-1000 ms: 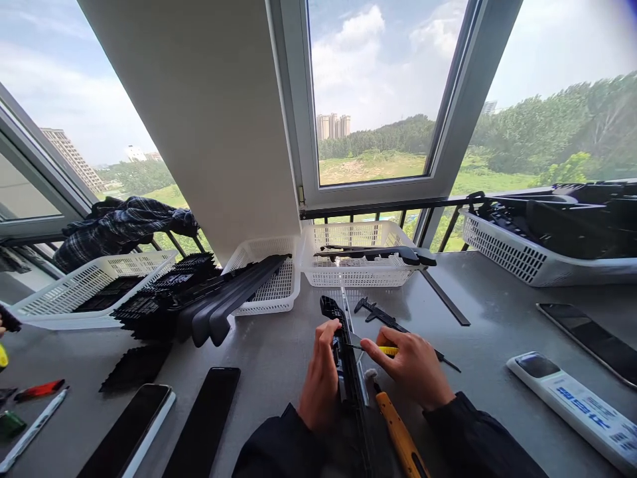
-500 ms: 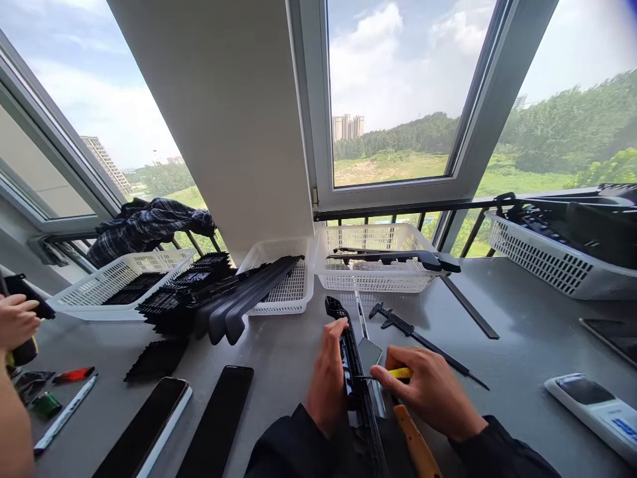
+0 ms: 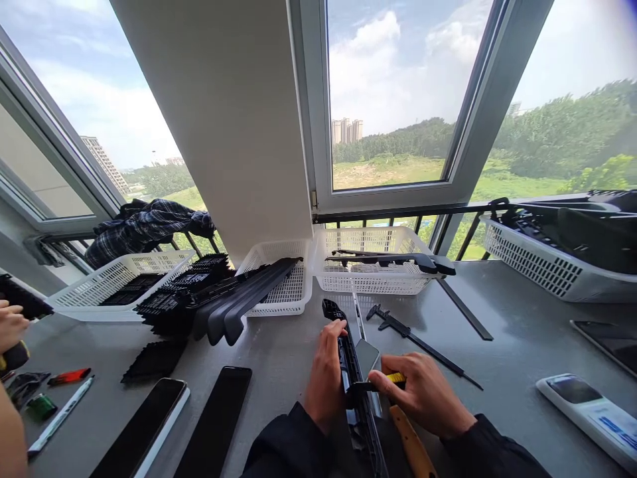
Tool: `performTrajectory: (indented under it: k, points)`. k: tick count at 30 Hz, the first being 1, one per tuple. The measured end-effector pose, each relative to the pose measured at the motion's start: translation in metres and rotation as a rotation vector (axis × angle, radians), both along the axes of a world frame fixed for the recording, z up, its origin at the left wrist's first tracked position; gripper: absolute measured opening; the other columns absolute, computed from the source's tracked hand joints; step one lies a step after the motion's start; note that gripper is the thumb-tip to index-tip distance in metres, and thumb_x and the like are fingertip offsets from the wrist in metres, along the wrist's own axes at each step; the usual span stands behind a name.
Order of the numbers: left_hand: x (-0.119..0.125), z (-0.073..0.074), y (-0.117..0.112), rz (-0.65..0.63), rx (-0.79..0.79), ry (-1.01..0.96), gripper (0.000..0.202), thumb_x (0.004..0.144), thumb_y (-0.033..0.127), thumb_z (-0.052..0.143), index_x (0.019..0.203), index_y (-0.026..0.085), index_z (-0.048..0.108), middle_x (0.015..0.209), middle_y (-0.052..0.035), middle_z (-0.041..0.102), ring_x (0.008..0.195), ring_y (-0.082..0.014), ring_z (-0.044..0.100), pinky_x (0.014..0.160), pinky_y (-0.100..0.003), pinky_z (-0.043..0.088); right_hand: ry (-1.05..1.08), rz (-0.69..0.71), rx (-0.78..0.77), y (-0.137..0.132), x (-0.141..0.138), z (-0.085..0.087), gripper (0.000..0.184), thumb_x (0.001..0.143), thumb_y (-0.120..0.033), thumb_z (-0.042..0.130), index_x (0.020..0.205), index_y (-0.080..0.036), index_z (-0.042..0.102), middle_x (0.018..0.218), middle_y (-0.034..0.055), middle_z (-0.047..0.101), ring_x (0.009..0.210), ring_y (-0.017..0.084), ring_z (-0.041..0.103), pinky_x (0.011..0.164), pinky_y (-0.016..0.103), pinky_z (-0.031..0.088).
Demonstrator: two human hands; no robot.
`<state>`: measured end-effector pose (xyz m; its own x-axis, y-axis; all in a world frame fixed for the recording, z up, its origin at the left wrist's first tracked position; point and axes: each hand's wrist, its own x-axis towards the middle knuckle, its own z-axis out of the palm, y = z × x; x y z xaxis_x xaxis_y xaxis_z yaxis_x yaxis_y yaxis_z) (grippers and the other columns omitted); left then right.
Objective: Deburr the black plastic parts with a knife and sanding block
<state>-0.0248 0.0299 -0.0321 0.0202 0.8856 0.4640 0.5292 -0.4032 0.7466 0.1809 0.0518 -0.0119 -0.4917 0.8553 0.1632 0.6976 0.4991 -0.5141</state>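
Observation:
My left hand [image 3: 324, 375] grips a long black plastic strip [image 3: 348, 372] that runs from my lap up onto the grey table [image 3: 279, 352]. My right hand [image 3: 423, 395] is closed on a small tool with a yellow handle [image 3: 397, 378]; its thin tip touches the strip's right side. An orange-handled tool [image 3: 411, 445] lies just under my right wrist. A black caliper [image 3: 413, 335] lies a little beyond my right hand.
White baskets [image 3: 371, 282] holding black strips line the window side, another basket [image 3: 542, 269] stands far right. Phones [image 3: 149, 425] and a dark slab [image 3: 216, 421] lie lower left, a white device [image 3: 592, 415] at right. Another person's hand [image 3: 10, 325] holds a black part at the left edge.
The tool tip has moved in against the strip. My view shifted slightly, and the other person's hand at the left came into view and then drew back toward the edge.

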Motion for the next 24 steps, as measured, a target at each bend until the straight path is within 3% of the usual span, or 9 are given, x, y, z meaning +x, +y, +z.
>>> performTrajectory:
  k: [4,8,14,24]
  points:
    - [0.002,-0.001,-0.003,-0.010,0.015,-0.015,0.061,0.098,0.037,0.071,0.152,0.026,0.043,0.146,-0.0153,0.056,0.138,-0.0327,0.057,0.118,-0.056,0.047,0.025,0.003,0.003,0.001,-0.001,0.001,0.074,0.105,-0.078,0.031,0.060,-0.022,0.050,0.056,-0.0007,0.053,0.057,0.016,0.050,0.063,0.031,0.028]
    - [0.006,-0.002,-0.005,-0.039,0.052,-0.069,0.061,0.101,0.029,0.065,0.156,0.028,0.038,0.154,-0.0159,0.050,0.146,-0.0322,0.052,0.119,-0.055,0.048,0.119,-0.132,0.000,0.004,-0.001,0.002,0.075,0.104,-0.080,0.026,0.058,-0.023,0.040,0.053,-0.0027,0.043,0.053,0.015,0.042,0.059,0.030,0.026]
    - [0.008,0.001,-0.009,-0.086,0.044,0.004,0.072,0.099,0.025,0.068,0.161,0.027,0.034,0.154,-0.0177,0.052,0.145,-0.0342,0.053,0.121,-0.057,0.047,0.110,-0.307,0.035,0.006,0.000,-0.002,0.076,0.102,-0.083,0.026,0.057,-0.024,0.042,0.053,-0.0005,0.050,0.050,0.017,0.048,0.056,0.030,0.028]
    - [0.011,-0.001,-0.011,-0.167,0.044,-0.010,0.070,0.105,0.017,0.056,0.167,0.031,0.028,0.157,-0.0154,0.053,0.148,-0.0323,0.053,0.122,-0.056,0.049,-0.004,-0.283,0.036,0.002,-0.009,-0.008,0.082,0.102,-0.086,0.021,0.055,-0.023,0.046,0.052,0.0010,0.055,0.051,0.018,0.049,0.057,0.031,0.023]
